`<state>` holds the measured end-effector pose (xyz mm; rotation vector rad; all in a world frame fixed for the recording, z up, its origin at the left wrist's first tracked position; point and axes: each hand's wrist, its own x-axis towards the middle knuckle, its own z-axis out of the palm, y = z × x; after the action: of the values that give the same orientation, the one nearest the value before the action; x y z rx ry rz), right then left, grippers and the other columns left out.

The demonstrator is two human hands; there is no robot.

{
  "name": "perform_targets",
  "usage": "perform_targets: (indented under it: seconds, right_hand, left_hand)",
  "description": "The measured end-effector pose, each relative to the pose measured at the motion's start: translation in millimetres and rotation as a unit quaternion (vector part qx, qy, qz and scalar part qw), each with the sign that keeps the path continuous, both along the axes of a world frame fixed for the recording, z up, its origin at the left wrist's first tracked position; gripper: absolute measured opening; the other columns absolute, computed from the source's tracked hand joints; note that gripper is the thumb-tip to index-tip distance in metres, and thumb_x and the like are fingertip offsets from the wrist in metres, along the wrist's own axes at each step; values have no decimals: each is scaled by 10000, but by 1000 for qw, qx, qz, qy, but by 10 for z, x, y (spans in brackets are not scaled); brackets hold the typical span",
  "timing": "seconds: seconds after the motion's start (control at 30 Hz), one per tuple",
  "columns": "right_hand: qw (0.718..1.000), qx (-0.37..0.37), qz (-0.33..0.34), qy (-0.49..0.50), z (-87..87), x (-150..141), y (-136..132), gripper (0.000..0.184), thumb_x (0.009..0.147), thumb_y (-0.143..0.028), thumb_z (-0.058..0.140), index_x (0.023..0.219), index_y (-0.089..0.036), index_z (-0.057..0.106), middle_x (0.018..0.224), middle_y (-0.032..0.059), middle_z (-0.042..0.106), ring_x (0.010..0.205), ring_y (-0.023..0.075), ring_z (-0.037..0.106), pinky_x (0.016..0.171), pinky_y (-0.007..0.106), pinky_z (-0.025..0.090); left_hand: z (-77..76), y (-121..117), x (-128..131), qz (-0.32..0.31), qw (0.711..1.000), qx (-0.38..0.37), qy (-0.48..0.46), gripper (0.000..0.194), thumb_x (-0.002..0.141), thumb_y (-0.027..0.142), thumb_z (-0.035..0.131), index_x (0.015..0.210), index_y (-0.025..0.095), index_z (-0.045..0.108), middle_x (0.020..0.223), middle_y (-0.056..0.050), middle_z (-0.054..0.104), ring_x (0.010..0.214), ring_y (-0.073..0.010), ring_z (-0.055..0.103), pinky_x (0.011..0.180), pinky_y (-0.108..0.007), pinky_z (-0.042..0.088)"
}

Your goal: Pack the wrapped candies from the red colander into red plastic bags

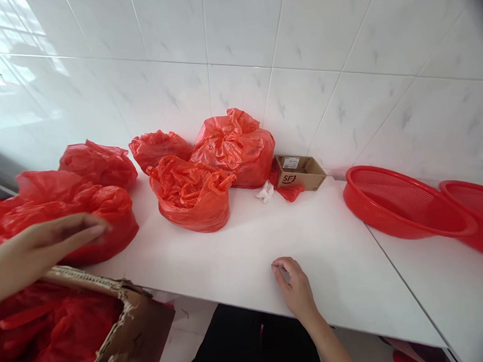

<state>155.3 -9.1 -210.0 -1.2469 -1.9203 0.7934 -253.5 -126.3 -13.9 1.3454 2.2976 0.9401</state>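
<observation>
My left hand (68, 238) is raised in front of a full red plastic bag (105, 210), above the near edge of an open cardboard box (141, 321). Its thumb and fingers come together at blurred tips, so anything small between them cannot be made out. In that box lie crumpled red plastic bags (58, 325). My right hand (296, 286) rests at the front of the white table (245, 251). Its fingers curl in to meet the thumb around a small gap, with nothing visible inside.
More full red bags, including a near one (194, 205) and a large one (235, 149), stand by the tiled wall. Beside them are a small SF carton (300, 175) and a crumpled white tissue (265, 191). Two red mesh baskets (389, 216) sit at the right.
</observation>
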Motion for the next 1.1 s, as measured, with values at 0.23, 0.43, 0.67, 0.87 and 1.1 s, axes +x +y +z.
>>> perform_targets:
  seconds: [0.23,0.43,0.67,0.87,1.1]
  right_hand:
    - [1000,12,2,3,18,3,-8,220,957,-361,425,911,-219,587,952,75,608,904,222,567,777,367,497]
    - [1000,-5,5,8,33,-1,-15,215,957,-364,423,917,-232,588,972,68,607,903,215,572,788,368,501]
    - [1000,-18,6,2,14,16,-19,237,956,-389,412,924,-236,590,979,76,613,895,226,571,651,334,485]
    - [997,-69,-5,36,188,-149,44,250,942,-419,431,948,-222,586,1010,78,633,961,224,594,744,356,510]
    - [986,85,138,45,991,-1409,278,750,822,-411,645,1462,-269,281,1486,127,318,1360,291,336,1054,487,381]
  left_hand:
    - [15,1397,552,-93,973,-70,201,353,714,470,664,1004,271,692,835,-36,692,791,-259,619,780,-397,465]
    - [608,1594,374,15,977,5,212,388,807,541,527,986,241,695,878,-47,640,863,-279,554,814,-514,439]
    - [619,1620,302,-58,997,45,18,550,646,535,773,1069,191,697,1109,-78,666,1015,-276,586,977,-505,430]
    - [417,1611,272,-119,979,92,-137,505,738,588,681,1037,181,683,1211,-73,642,962,-192,639,911,-362,542]
    - [216,1583,299,-159,966,85,-185,385,847,555,502,1037,220,530,1086,-57,638,807,-152,662,837,-371,564]
